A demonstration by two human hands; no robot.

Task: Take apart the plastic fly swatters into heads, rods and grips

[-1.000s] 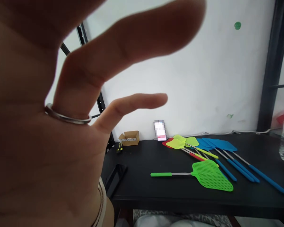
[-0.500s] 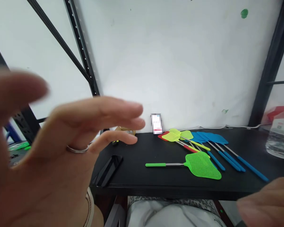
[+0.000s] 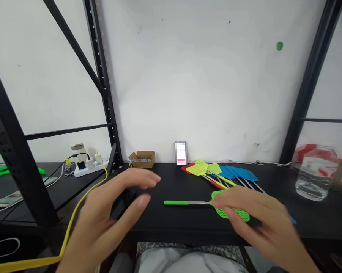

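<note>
My left hand (image 3: 116, 206) hovers over the left part of a black table (image 3: 185, 223), fingers spread and empty, above a dark phone (image 3: 122, 201) lying near the table's front edge. My right hand (image 3: 259, 220) reaches in from the lower right with its fingers stretched over the mesh head of a green fly swatter (image 3: 188, 203), whose green handle points left. I cannot tell whether the fingers touch the mesh. Behind it lies a pile of yellow, red and blue fly swatters (image 3: 222, 174).
A small cardboard box (image 3: 142, 158) and a small white item (image 3: 180, 152) stand at the wall. A clear plastic bottle (image 3: 314, 176) sits at the right. Black shelf posts (image 3: 102, 87) frame the table. A power strip (image 3: 87, 168) and a yellow cable (image 3: 76, 212) lie at left.
My left hand has dropped from right in front of the camera down to the table. My right hand has come in over the green swatter's head. The view has tilted slightly.
</note>
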